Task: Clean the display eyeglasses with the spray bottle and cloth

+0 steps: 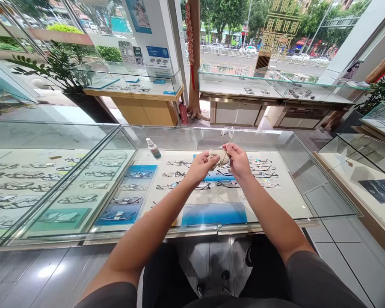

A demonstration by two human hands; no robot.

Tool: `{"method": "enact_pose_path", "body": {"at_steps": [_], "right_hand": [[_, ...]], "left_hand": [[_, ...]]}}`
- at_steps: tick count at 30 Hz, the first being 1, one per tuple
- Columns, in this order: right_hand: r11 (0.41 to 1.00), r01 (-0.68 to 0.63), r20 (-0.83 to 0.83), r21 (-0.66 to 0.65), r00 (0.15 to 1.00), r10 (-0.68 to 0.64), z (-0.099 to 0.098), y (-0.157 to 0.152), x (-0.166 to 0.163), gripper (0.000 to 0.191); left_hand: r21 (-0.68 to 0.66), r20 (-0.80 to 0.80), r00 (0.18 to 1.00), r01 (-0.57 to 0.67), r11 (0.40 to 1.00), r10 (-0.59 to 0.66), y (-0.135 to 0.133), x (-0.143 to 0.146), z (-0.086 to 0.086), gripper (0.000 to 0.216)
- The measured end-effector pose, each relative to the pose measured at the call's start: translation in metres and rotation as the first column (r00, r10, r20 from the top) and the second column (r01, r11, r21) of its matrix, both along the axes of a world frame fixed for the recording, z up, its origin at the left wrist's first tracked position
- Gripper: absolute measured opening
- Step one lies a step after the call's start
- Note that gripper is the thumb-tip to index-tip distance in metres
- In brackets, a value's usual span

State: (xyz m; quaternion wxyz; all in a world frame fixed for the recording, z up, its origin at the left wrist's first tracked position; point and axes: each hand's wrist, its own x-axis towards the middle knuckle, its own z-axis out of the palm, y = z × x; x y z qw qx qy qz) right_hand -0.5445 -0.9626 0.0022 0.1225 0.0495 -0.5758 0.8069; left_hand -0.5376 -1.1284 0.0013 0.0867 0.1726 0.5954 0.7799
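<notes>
Above the glass counter (pixel 297 201), in the head view, the person's left hand (pixel 202 165) pinches a crumpled beige cloth (pixel 223 159) between thumb and fingers. Also over the counter, the right hand (pixel 237 159) closes its fingertips on what look like wire-rimmed glasses (pixel 225 148), partly hidden by the cloth. The frame is probably light, springy and easily bent, the lenses slippery; the rim or bridge seems the safest hold. The cloth should feel soft. On the counter's top, toward its far edge, sits a spray bottle (pixel 153 149).

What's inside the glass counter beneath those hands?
Inside the glass counter are rows of eyeglasses and blue panels. The left hand, right hand and forearms hide whatever lies behind them.
</notes>
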Motion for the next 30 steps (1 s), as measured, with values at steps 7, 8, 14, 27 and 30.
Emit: {"method": "enact_pose_path", "body": {"at_steps": [7,8,14,27,30], "right_hand": [[0.993,0.087,-0.149,0.075,0.986,-0.075,0.017,0.019,0.001,0.037],[0.991,0.085,-0.188,0.1,0.98,-0.065,0.021,0.02,0.004,0.035],[0.985,0.104,-0.308,0.141,0.95,-0.056,0.055,0.038,0.022,0.028],[0.302,0.549,-0.6,0.78,0.792,0.109,0.078,0.043,0.043,0.015],[-0.085,0.587,-0.565,0.805,0.803,0.188,0.064,0.021,0.042,0.022]], "left_hand": [[0.119,0.124,0.99,-0.086,0.989,0.071,-0.025,-0.025,0.001,0.058],[0.147,0.147,0.988,-0.077,0.986,0.055,-0.028,-0.028,0.002,0.054],[0.289,0.259,0.965,-0.039,0.956,-0.038,-0.032,-0.032,0.009,0.031],[0.376,0.24,0.958,0.06,0.925,-0.16,-0.025,-0.026,0.011,0.026],[0.383,0.169,0.972,0.089,0.919,-0.165,-0.021,-0.021,0.011,0.032]]}}
